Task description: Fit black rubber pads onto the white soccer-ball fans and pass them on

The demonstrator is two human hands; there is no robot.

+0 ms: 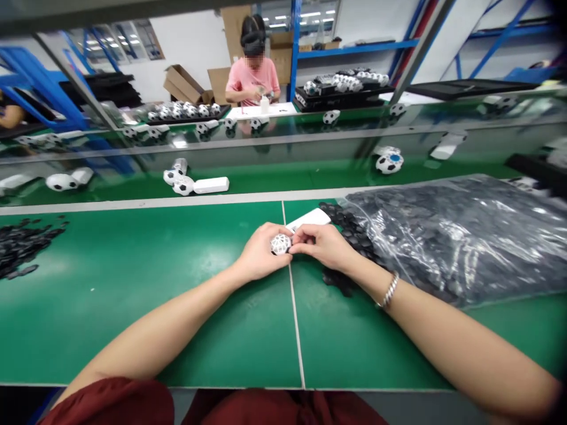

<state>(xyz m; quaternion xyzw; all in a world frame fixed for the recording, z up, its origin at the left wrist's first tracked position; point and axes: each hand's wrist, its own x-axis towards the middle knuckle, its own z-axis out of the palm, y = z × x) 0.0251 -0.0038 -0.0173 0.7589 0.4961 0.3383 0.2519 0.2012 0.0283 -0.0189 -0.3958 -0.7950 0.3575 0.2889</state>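
Open cardboard box (181,84); blue shelf (358,48)

Dark red sleeve (110,402), silver chain-link bracelet (390,290)

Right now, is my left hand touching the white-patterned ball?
Touching. The head view shows your left hand curled around the white-patterned ball, with no gap along the ball's left edge.

Glossy green counter (212,330), split front to back by thin white seam (295,313). At left, loose spread of small black pieces (22,245); at right, big clear plastic bag (465,236), dark inside, with more black bits (354,233) scattered along its left side.
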